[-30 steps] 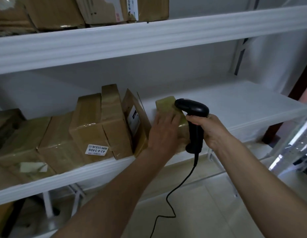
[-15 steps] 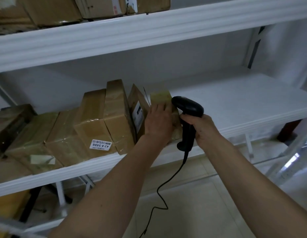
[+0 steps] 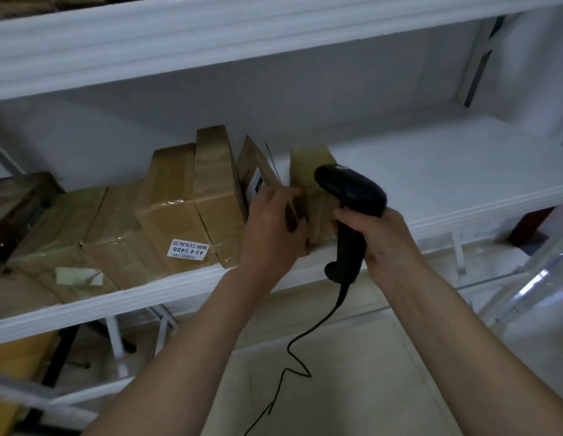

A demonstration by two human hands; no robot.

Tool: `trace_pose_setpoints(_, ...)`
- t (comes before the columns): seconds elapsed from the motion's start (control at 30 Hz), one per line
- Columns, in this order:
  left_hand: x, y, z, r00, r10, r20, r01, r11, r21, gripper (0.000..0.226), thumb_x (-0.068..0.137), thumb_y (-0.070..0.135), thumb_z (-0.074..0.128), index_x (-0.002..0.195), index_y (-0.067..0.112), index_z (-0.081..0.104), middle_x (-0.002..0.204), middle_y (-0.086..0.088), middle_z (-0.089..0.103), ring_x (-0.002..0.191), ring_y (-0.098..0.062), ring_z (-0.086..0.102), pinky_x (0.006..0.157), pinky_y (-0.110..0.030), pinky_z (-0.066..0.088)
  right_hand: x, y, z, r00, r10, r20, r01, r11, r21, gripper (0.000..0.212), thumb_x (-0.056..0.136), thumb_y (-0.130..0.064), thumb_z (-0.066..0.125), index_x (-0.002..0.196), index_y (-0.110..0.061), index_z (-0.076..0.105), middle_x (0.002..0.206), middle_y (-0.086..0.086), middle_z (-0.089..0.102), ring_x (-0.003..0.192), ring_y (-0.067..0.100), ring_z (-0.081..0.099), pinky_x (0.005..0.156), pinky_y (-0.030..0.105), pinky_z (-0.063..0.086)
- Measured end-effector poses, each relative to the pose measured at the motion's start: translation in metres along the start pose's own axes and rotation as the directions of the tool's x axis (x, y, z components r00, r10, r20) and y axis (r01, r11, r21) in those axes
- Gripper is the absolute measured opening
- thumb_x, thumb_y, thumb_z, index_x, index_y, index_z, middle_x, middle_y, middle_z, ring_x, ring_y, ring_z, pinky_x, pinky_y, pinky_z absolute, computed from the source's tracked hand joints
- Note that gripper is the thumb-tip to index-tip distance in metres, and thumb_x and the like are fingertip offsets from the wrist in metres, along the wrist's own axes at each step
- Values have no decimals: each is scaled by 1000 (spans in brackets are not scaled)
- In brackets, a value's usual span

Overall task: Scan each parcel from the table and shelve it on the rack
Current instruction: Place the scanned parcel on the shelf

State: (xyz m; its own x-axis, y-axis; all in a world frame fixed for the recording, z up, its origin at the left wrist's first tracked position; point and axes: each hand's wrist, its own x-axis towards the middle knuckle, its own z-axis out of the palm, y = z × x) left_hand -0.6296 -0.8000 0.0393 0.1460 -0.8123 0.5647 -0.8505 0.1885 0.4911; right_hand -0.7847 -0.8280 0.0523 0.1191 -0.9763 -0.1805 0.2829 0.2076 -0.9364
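On the white shelf [image 3: 431, 171], the left hand [image 3: 270, 234] grasps the rightmost taped parcel [image 3: 308, 171], just left of the right hand [image 3: 380, 237] clenching the black scanner [image 3: 349, 196].

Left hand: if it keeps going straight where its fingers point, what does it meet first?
The left hand already touches the rightmost parcel on the shelf. Going straight on, it would likely push that parcel deeper toward the back wall; depth is unclear.
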Motion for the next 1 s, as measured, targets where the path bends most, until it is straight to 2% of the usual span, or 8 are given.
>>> trace_pose_setpoints(0.1, -34, -22, -19, 993, -68, -93, 66, 997, -24, 20, 79, 3, 70, 99, 8, 70, 98, -2, 65, 84, -6, 55, 72, -18, 46, -14, 19, 21, 993, 59, 102, -57, 998, -24, 28, 74, -3, 77, 100, -2, 69, 91, 17, 73, 86, 28, 70, 86, 40, 56)
trace_pose_setpoints(0.23, -91, -70, -43, 964, -261, -51, 263, 964, 34, 19, 77, -4, 69, 83, 14, 70, 86, 6, 67, 72, -5, 60, 69, -21, 51, -31, 62, 52, 972, 137, 191, -120, 988, -99, 30, 73, -6, 78, 101, -5, 69, 84, 11, 74, 87, 26, 71, 93, 44, 53)
trace_pose_setpoints(0.33, -135, -101, -73, 893, -447, -58, 449, 893, 33, 25, 78, -6, 66, 75, 19, 65, 75, 17, 60, 68, 3, 59, 64, -4, 42, -47, 96, 81, 955, 197, 223, -160, 972, -171, 28, 74, -5, 78, 100, -6, 69, 81, 9, 73, 87, 26, 71, 93, 46, 52)
trace_pose_setpoints(0.5, -203, -147, -135, 760, -639, -115, 648, 759, 64, 30, 82, 1, 67, 73, 29, 59, 74, 3, 67, 68, -13, 63, 70, -25, 51, -82, 147, 138, 910, 287, 298, -192, 931, -310, 9, 76, -7, 78, 81, -7, 71, 79, 14, 70, 86, 31, 67, 89, 43, 49)
trace_pose_setpoints(0.7, -284, -195, -237, 687, -692, -222, 723, 681, 116, 12, 83, 2, 66, 86, 13, 69, 71, 7, 57, 63, -9, 54, 65, -26, 47, -152, 198, 235, 852, 360, 381, -198, 894, -402, 11, 79, -8, 76, 88, -6, 70, 89, 20, 69, 89, 31, 65, 77, 35, 47)
trace_pose_setpoints(0.8, -327, -221, -289, 662, -705, -253, 746, 651, 137, 12, 83, 3, 65, 85, 14, 67, 74, 2, 60, 67, -17, 59, 61, -24, 41, -190, 224, 285, 837, 375, 399, -196, 885, -422, 18, 78, -8, 77, 95, -4, 71, 91, 21, 70, 91, 33, 66, 86, 41, 50)
trace_pose_setpoints(0.9, -371, -248, -338, 670, -696, -259, 742, 638, 205, 11, 80, 3, 66, 85, 13, 67, 81, -4, 64, 73, -23, 62, 65, -32, 47, -229, 249, 335, 822, 381, 423, -180, 879, -442, 9, 78, -6, 76, 85, -10, 71, 85, 18, 71, 90, 34, 66, 93, 47, 48)
trace_pose_setpoints(1.0, -412, -269, -384, 699, -671, -247, 713, 632, 302, 10, 80, 5, 64, 84, 14, 66, 84, -4, 62, 74, -27, 63, 67, -39, 53, -265, 272, 382, 803, 388, 452, -178, 880, -439, 12, 78, -4, 75, 86, -9, 69, 77, 10, 70, 82, 29, 66, 88, 44, 49)
